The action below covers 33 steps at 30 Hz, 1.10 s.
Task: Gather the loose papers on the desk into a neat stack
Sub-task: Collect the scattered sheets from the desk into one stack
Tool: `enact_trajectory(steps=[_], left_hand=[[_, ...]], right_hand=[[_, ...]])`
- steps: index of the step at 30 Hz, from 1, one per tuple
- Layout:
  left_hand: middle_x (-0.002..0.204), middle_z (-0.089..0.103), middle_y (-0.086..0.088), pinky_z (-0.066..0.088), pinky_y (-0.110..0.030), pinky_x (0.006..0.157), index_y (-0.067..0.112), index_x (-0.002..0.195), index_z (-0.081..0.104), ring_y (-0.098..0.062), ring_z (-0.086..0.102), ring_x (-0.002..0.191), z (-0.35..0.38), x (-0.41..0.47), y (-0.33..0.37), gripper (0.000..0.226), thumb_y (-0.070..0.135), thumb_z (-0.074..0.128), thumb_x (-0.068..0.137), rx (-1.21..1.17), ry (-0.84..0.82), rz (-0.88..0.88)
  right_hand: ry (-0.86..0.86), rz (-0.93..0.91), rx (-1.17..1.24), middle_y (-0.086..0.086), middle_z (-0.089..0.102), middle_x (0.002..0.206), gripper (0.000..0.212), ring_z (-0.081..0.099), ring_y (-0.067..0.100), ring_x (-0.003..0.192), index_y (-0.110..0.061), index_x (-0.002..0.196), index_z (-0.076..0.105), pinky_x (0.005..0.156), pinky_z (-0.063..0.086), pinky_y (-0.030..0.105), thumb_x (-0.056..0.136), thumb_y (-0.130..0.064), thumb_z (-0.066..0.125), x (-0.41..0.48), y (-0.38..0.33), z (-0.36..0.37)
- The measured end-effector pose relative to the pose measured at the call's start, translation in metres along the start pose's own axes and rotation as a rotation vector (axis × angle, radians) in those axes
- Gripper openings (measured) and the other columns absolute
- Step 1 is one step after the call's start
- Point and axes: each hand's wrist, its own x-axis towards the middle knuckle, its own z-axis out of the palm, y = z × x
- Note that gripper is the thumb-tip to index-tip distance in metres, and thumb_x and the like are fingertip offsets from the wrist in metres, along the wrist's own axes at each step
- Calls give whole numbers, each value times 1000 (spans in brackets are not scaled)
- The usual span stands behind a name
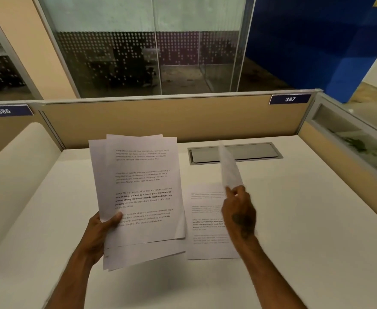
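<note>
My left hand point(104, 230) grips the lower left edge of a fanned bundle of printed sheets point(138, 186), held up above the white desk point(305, 219); their edges do not line up. My right hand point(238, 210) pinches a single sheet point(229, 168) by its lower end, and that sheet stands nearly edge-on and blurred above the desk. Another printed sheet point(205, 219) lies flat on the desk under my right hand, just right of the bundle.
A grey cable hatch point(256, 152) is set into the desk at the back. Tan partition panels point(160, 117) wall the desk at the back and right, with number plates 386 point(3, 111) and 387 point(290, 99). A cream curved divider point(15, 175) stands at the left.
</note>
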Motion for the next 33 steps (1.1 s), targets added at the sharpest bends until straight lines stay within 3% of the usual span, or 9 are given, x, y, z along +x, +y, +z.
enact_trajectory(steps=[3, 6, 11, 13, 15, 17, 20, 24, 33], left_hand=[[108, 81, -13, 65, -38, 65, 11, 121, 66, -32, 80, 87, -6, 3, 0, 37, 14, 71, 84, -11, -14, -8], [109, 80, -14, 65, -39, 66, 10, 122, 66, -32, 80, 88, -13, 6, -2, 39, 15, 72, 83, -12, -12, -15], [110, 80, -13, 66, -39, 68, 14, 117, 69, -31, 79, 89, -26, 13, -6, 40, 17, 81, 79, -7, -7, -27], [111, 80, -13, 66, -40, 69, 14, 116, 69, -31, 79, 90, -30, 17, -8, 43, 19, 81, 75, -2, -4, -31], [112, 80, -13, 66, -40, 70, 14, 117, 69, -32, 79, 92, -33, 20, -8, 44, 21, 79, 75, -9, -4, -35], [112, 80, -14, 66, -40, 70, 14, 117, 69, -33, 79, 92, -35, 22, -7, 43, 19, 81, 76, -12, -14, -38], [111, 80, -13, 66, -41, 69, 15, 116, 69, -33, 79, 90, -34, 28, -8, 40, 17, 82, 77, -10, -24, -39], [111, 80, -14, 66, -42, 71, 16, 115, 70, -34, 79, 91, -27, 35, -10, 38, 17, 79, 78, -15, -30, -45], [113, 79, -16, 66, -41, 69, 13, 119, 68, -37, 78, 93, -13, 47, -11, 43, 17, 81, 78, -22, -65, -55]], right_hand=[[-193, -181, -258, 16, 64, 108, 27, 65, 33, 92, -7, 109, 67, 71, 57, 40, 84, -16, 71, -33, -11, 36], [-254, -280, -410, 13, 75, 76, 50, 69, 25, 54, -6, 67, 78, 39, 55, 27, 22, -7, 101, -62, -4, 73], [-374, -294, -442, 12, 77, 70, 48, 70, 21, 49, -6, 51, 75, 38, 53, 22, 12, -14, 102, -87, 18, 114], [-452, -302, -550, 13, 78, 84, 54, 76, 23, 67, -8, 65, 80, 51, 60, 27, 29, -42, 101, -93, 21, 114], [-499, -220, -538, 16, 69, 120, 60, 68, 28, 106, -10, 103, 78, 84, 59, 37, 77, -64, 69, -87, 24, 113], [-381, -50, -443, 10, 59, 132, 59, 56, 27, 118, -16, 121, 69, 95, 50, 40, 97, -61, 39, -69, 34, 105], [-193, 213, -425, 11, 48, 143, 54, 48, 29, 126, -17, 140, 51, 99, 46, 43, 98, -50, 46, -41, 65, 85], [-312, 476, -446, 15, 37, 146, 93, 41, 32, 130, -14, 153, 22, 102, 42, 46, 84, -59, 64, -23, 86, 73], [-503, 755, -185, 16, 68, 122, 60, 64, 34, 112, -3, 122, 62, 100, 50, 43, 71, -22, 86, 14, 87, 64]])
